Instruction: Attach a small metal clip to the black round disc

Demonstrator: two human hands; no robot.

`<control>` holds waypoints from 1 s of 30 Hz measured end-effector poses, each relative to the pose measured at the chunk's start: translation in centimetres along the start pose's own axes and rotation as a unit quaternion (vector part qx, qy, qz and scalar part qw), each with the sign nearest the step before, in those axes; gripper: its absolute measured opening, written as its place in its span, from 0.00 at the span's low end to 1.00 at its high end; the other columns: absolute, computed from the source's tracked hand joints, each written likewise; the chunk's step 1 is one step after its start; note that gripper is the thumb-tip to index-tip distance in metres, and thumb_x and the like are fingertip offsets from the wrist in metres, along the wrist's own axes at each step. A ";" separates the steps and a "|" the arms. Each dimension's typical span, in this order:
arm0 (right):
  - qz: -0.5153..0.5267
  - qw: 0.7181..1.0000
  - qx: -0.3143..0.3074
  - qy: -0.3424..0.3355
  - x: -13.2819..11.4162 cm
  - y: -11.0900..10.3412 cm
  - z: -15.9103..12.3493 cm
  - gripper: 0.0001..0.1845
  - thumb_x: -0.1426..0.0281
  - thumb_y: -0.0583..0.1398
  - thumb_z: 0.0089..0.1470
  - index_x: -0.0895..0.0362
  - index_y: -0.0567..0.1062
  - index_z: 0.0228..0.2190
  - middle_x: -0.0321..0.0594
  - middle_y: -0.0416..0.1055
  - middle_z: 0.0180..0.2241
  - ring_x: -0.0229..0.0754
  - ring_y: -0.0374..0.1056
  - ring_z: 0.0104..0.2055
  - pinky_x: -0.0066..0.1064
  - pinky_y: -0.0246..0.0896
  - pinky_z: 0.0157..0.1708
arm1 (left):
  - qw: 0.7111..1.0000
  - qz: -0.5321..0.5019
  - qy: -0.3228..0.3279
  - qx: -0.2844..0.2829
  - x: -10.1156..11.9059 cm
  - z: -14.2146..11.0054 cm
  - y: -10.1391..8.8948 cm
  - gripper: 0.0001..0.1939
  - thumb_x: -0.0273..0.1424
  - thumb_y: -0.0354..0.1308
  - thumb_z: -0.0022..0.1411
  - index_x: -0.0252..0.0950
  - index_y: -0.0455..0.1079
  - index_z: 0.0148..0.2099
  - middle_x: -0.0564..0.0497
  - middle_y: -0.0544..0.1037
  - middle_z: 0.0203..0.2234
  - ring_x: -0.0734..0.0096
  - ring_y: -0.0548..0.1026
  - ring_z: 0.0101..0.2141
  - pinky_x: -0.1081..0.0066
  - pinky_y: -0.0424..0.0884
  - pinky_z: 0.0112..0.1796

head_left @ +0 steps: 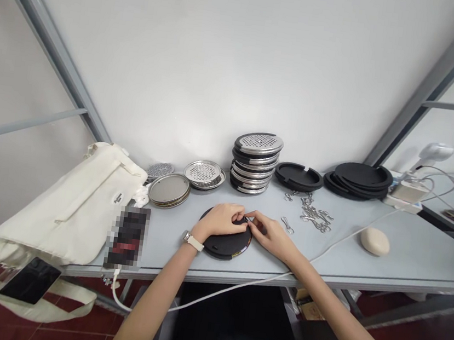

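A round black disc point(224, 245) lies on the table in front of me, with a thin shiny rim showing at its lower right edge. My left hand point(221, 220) rests over the disc, its fingers curled and its thumb stretched towards the other hand. From the right, my right hand point(271, 235) meets it at the disc's upper edge, thumb and index finger pinched together. Whatever small piece sits between the fingertips is too hidden to name. Just right of that hand lies a single metal clip point(287, 225), with a loose pile of similar clips point(317, 216) beyond.
Behind my hands rises a stack of perforated metal grater discs point(256, 162). Plain metal discs point(169, 189) lie left, black round holders point(358, 180) right. A white bag point(69, 206) covers the left end. A white cable point(342, 240) crosses the table near a beige rounded object point(375, 241).
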State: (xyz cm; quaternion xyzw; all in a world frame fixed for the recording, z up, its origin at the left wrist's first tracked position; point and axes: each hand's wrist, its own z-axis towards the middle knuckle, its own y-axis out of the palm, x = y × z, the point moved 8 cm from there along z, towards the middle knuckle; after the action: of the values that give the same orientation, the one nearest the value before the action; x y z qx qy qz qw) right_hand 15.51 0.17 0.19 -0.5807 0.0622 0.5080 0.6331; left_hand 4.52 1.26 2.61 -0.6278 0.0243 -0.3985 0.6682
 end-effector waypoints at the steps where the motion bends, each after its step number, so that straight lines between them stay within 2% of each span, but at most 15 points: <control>1: 0.000 1.000 0.001 0.001 0.0 0.0 0.0 0.13 0.65 0.49 0.62 0.56 0.70 0.43 0.34 0.68 0.24 0.38 0.64 0.25 0.28 0.58 0.28 | 1.000 -0.001 0.002 0.001 0.0 0.0 0.0 0.09 0.35 0.56 0.55 0.37 0.60 0.28 0.57 0.66 0.22 0.74 0.62 0.25 0.72 0.55 0.27; 11: 0.010 1.000 -0.010 0.004 0.0 0.1 -0.1 0.14 0.65 0.49 0.62 0.55 0.69 0.44 0.32 0.65 0.22 0.38 0.61 0.23 0.27 0.56 0.26 | 1.000 -0.003 -0.006 -0.001 0.0 0.0 0.0 0.09 0.34 0.56 0.54 0.37 0.59 0.28 0.57 0.66 0.22 0.74 0.63 0.25 0.72 0.56 0.27; 22: -0.003 1.000 -0.010 -0.004 0.3 0.2 -0.1 0.13 0.64 0.49 0.62 0.55 0.68 0.44 0.32 0.65 0.22 0.38 0.62 0.24 0.28 0.56 0.28 | 1.000 -0.004 0.017 0.001 0.2 -0.1 0.0 0.09 0.33 0.55 0.54 0.37 0.58 0.28 0.57 0.66 0.22 0.74 0.61 0.25 0.72 0.54 0.27; 30: -0.002 1.000 -0.012 0.001 0.3 0.3 0.0 0.12 0.65 0.49 0.62 0.55 0.68 0.44 0.30 0.61 0.21 0.38 0.60 0.23 0.27 0.55 0.27 | 1.000 0.000 0.018 0.004 -0.1 0.0 0.1 0.09 0.34 0.55 0.55 0.37 0.57 0.28 0.57 0.66 0.22 0.75 0.61 0.24 0.72 0.54 0.27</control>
State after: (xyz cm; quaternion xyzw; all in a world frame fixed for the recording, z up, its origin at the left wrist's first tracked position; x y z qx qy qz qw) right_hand 15.42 0.22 -0.21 -0.5891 0.0553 0.5070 0.6268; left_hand 4.48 1.30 2.48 -0.6180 0.0347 -0.4101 0.6698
